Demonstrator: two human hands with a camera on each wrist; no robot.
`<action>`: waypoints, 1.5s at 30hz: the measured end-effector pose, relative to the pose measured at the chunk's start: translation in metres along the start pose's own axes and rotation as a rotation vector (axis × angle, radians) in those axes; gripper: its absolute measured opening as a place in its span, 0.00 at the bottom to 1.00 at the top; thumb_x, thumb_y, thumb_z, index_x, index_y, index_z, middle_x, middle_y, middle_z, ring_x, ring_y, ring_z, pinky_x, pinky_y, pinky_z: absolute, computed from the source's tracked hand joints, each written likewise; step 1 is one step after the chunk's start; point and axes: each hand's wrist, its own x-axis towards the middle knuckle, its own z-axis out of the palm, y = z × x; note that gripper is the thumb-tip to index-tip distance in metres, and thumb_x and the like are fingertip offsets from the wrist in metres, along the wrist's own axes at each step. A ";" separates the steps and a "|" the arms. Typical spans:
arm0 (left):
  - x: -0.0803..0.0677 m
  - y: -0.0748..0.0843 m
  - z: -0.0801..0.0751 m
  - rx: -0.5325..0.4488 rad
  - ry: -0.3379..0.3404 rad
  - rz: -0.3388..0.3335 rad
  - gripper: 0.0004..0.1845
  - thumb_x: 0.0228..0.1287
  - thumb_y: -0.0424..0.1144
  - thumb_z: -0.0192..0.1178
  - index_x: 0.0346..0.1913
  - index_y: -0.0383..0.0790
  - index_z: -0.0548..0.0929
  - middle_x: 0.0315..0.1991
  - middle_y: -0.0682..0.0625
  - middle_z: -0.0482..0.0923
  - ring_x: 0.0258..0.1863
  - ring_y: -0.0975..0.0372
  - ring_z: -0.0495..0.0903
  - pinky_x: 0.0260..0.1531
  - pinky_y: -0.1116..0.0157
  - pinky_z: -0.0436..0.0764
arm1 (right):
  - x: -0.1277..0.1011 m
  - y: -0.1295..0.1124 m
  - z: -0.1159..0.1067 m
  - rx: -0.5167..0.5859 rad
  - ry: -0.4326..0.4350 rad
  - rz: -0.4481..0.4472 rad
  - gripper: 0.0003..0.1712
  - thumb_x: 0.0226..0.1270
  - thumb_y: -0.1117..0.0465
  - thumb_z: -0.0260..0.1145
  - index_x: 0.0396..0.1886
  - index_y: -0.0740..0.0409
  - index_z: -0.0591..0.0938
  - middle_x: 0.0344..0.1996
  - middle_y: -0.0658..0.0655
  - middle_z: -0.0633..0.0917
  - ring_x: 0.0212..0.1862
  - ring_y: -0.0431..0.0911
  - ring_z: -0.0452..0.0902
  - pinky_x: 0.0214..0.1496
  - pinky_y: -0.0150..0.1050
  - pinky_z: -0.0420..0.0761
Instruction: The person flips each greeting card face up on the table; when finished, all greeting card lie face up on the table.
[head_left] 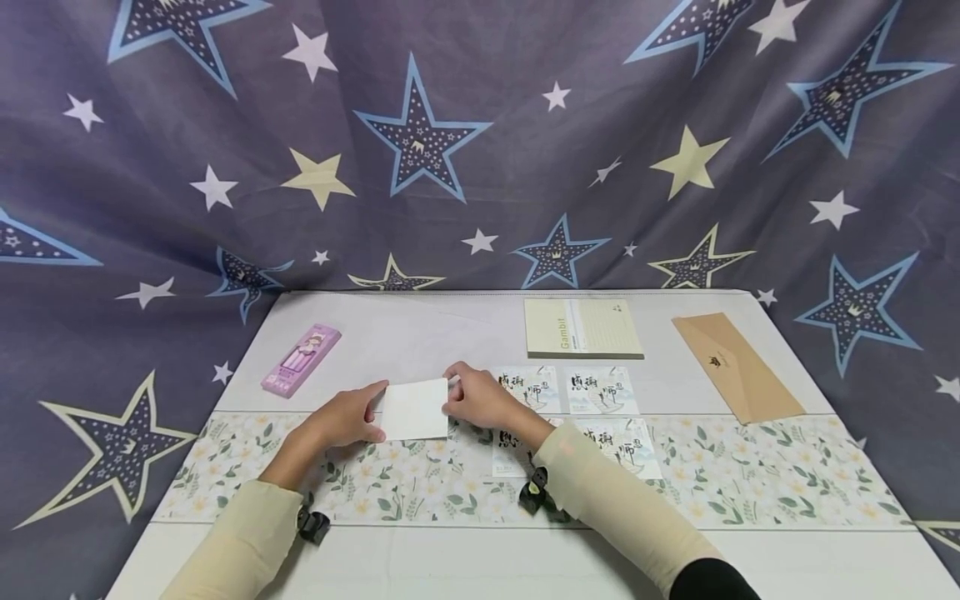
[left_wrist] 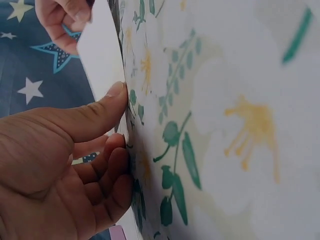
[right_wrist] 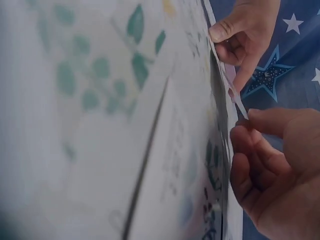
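A blank white card (head_left: 415, 410) lies between the two hands, just left of the table's middle. At its left side, my left hand (head_left: 341, 419) holds the card's edge, thumb at the near corner and forefinger at the far one. In the left wrist view that thumb (left_wrist: 116, 91) rests on the card's corner, while the other fingers are curled low by the tabletop. My right hand (head_left: 480, 398) pinches the right edge between thumb and forefinger. From the right wrist, the card (right_wrist: 241, 107) appears edge-on, its right side tilted up off the table.
Several printed cards with black calligraphy (head_left: 600, 392) lie in rows under and beside the right forearm. Behind them is a pale green notebook (head_left: 611, 329). A brown envelope (head_left: 738, 367) lies at the right, a purple box (head_left: 302, 360) at the left. A starry curtain (head_left: 510, 167) hangs behind.
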 end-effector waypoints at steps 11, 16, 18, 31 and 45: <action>0.006 -0.008 -0.007 -0.219 0.176 0.074 0.36 0.61 0.39 0.65 0.71 0.46 0.64 0.38 0.51 0.82 0.31 0.63 0.77 0.30 0.64 0.76 | -0.001 0.003 -0.009 0.117 0.087 -0.028 0.27 0.60 0.59 0.69 0.59 0.59 0.74 0.31 0.43 0.86 0.31 0.34 0.80 0.45 0.30 0.79; 0.011 -0.005 -0.007 -0.326 0.218 0.094 0.30 0.63 0.41 0.63 0.68 0.50 0.67 0.38 0.49 0.84 0.29 0.59 0.80 0.27 0.63 0.77 | -0.003 0.012 -0.018 0.052 0.147 -0.076 0.05 0.63 0.57 0.66 0.37 0.50 0.85 0.26 0.43 0.85 0.28 0.35 0.75 0.38 0.30 0.76; 0.013 -0.001 -0.006 -0.346 0.234 0.097 0.28 0.64 0.41 0.62 0.66 0.48 0.68 0.38 0.50 0.84 0.29 0.60 0.80 0.28 0.64 0.77 | -0.003 0.016 -0.022 0.034 0.166 -0.082 0.04 0.65 0.56 0.65 0.32 0.47 0.85 0.22 0.43 0.82 0.26 0.35 0.73 0.34 0.29 0.74; 0.024 0.016 -0.011 -0.475 0.266 0.022 0.13 0.66 0.48 0.59 0.44 0.43 0.84 0.37 0.41 0.84 0.33 0.57 0.82 0.33 0.64 0.78 | -0.005 0.028 -0.042 0.304 0.097 0.006 0.15 0.69 0.55 0.61 0.47 0.59 0.85 0.32 0.50 0.89 0.33 0.40 0.85 0.39 0.33 0.83; 0.040 0.020 -0.005 -0.534 0.127 0.073 0.18 0.67 0.48 0.58 0.58 0.48 0.80 0.41 0.48 0.82 0.37 0.56 0.82 0.40 0.60 0.81 | -0.002 0.035 -0.054 0.201 0.061 -0.009 0.13 0.68 0.53 0.63 0.48 0.48 0.84 0.32 0.50 0.87 0.36 0.49 0.84 0.38 0.41 0.82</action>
